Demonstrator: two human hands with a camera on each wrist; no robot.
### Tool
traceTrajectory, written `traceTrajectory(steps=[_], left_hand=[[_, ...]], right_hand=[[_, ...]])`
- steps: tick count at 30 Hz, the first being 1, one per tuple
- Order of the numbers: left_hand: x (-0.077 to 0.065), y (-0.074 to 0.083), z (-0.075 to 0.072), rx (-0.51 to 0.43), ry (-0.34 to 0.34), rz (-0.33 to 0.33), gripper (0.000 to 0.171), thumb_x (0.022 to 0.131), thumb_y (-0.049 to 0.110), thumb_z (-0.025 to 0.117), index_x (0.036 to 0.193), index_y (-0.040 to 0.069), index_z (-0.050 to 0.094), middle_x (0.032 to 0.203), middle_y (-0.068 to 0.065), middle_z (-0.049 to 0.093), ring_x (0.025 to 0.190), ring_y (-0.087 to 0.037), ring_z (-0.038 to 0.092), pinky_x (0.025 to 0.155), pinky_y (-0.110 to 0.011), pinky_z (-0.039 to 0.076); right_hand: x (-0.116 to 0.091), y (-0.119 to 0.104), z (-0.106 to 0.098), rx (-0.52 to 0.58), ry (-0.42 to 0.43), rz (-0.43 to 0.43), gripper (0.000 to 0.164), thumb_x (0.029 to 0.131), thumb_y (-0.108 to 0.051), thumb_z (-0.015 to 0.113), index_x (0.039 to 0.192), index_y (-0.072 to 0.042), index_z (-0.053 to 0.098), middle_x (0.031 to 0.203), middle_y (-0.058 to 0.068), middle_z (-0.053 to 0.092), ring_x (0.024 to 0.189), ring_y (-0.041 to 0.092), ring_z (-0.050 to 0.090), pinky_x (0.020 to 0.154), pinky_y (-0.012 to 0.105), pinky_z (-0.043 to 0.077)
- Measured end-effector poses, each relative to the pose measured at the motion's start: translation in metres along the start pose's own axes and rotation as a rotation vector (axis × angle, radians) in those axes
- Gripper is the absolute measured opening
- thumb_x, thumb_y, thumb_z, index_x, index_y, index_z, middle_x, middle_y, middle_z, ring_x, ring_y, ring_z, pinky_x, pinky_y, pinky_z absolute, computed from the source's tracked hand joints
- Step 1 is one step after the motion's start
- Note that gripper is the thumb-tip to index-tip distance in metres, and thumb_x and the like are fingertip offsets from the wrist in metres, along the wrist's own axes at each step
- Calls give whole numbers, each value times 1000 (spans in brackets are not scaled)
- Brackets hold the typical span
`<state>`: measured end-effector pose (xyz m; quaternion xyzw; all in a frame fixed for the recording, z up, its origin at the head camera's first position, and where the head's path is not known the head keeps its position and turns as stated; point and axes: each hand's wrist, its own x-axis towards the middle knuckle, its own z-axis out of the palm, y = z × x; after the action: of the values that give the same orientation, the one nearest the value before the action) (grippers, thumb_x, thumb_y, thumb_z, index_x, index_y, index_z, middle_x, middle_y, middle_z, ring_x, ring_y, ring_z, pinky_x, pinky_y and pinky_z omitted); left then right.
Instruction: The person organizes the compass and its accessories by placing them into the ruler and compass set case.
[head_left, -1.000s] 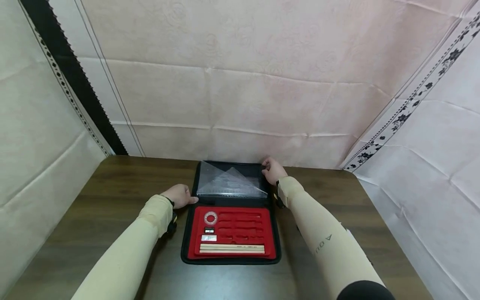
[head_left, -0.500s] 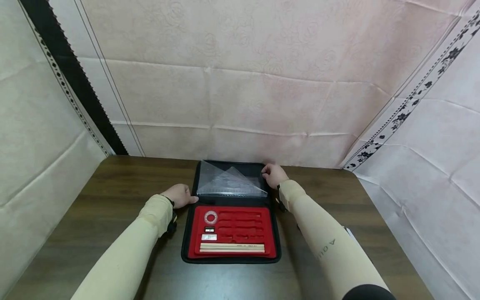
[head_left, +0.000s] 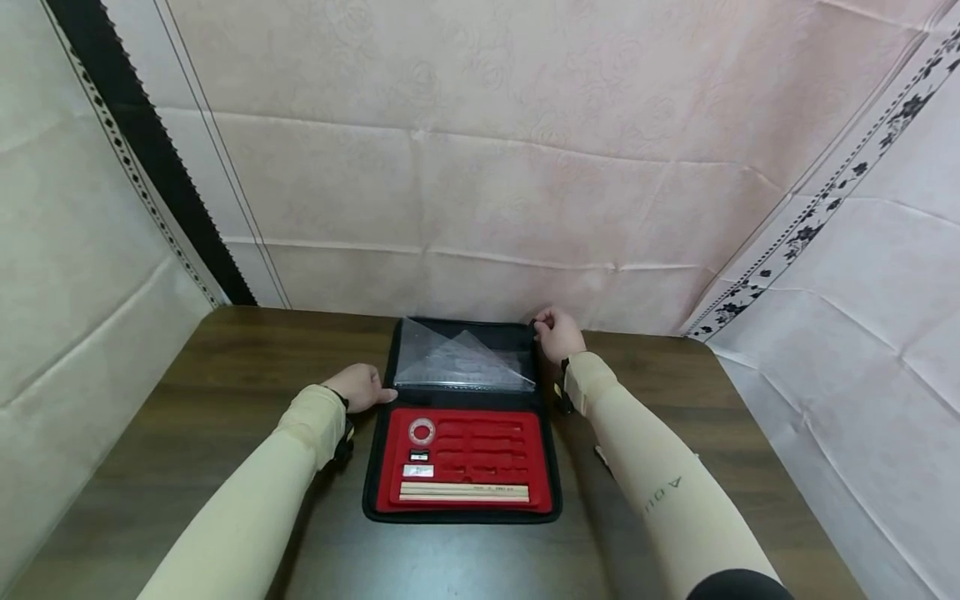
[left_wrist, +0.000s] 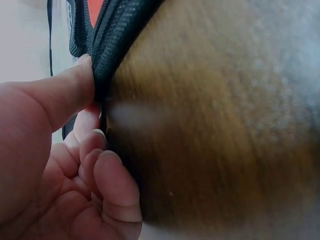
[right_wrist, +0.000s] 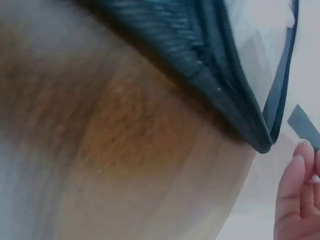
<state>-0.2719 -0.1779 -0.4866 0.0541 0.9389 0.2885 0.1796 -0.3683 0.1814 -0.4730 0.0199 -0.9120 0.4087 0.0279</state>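
Observation:
A black zippered case [head_left: 463,518] lies unfolded on the wooden table. Its near half has a red tray [head_left: 480,433] with a white ring-shaped piece [head_left: 422,431], a small black-and-white block [head_left: 418,456], a white block [head_left: 417,471] and pale pencils [head_left: 463,492]. Clear plastic set squares [head_left: 457,367] lie in the far half. My left hand [head_left: 358,387] pinches the case's left edge near the fold, thumb on top. Beyond the far right corner, my right hand [head_left: 558,335] pinches a dark flat strip [right_wrist: 304,124], which appears apart from the case's corner in the right wrist view.
The wooden table [head_left: 247,433] extends to both sides of the case. Right behind its far edge hangs a pale cloth wall [head_left: 480,208], with more cloth at the left and right. A small object [head_left: 602,457] shows partly from beneath the right forearm.
My right hand has shifted slightly to the right and away along the case's far right corner. The left hand keeps its place on the left edge, and the case stays open.

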Motion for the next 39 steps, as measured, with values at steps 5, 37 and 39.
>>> traceTrajectory(steps=[5,37,39], left_hand=[[0,1,0,-1,-2,-3,36,93,35,64,74,8,52,64,-5,50,62,-19,48,57,-30,38],[9,-4,1,9,-3,-5,35,92,36,65,77,7,53,66,-7,52,64,-21,49,59,-31,39],[8,-5,1,5,-3,-11,34,92,36,65,77,7,53,66,-7,52,64,-21,49,59,-32,39]], right_hand=[[5,9,2,82,3,91,8,101,-8,50,106,-4,54,95,14,59,84,24,65,74,37,53],[7,10,11,-415,-181,-209,8,96,-3,57,100,-7,61,99,8,63,94,24,59,84,39,47],[3,7,11,-475,-212,-220,11,97,-3,54,102,-8,63,102,9,62,97,25,58,86,39,47]])
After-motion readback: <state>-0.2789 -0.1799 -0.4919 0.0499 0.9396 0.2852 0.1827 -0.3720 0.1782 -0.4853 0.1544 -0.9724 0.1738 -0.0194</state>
